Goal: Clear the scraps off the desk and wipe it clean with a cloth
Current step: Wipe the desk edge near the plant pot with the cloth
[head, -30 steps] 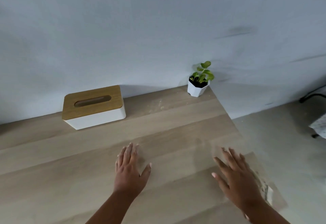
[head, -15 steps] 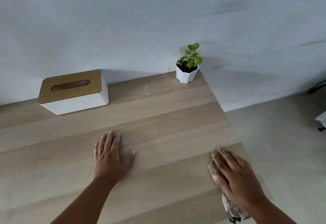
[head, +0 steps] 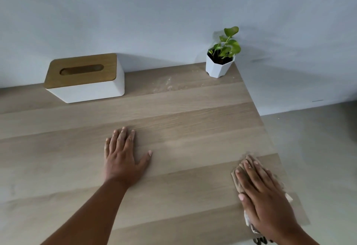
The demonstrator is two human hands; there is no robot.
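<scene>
A light wooden desk (head: 173, 121) fills the lower view. My right hand (head: 264, 198) lies flat with straight fingers on a beige cloth (head: 238, 179) near the desk's right edge; most of the cloth is hidden under the palm, and a pale end sticks out by the wrist. My left hand (head: 122, 156) rests flat on the desk at the middle, fingers spread, holding nothing. A faint patch of pale dusty scraps (head: 164, 85) lies near the back edge, between the box and the plant.
A white tissue box (head: 87, 84) with a wooden lid stands at the back left against the wall. A small green plant in a white pot (head: 219, 67) sits at the back right corner. The desk's right edge drops to a grey floor (head: 313, 148).
My right hand came down from hovering onto the cloth at the right edge and now presses it flat. The left hand stays flat in place. The view shifted.
</scene>
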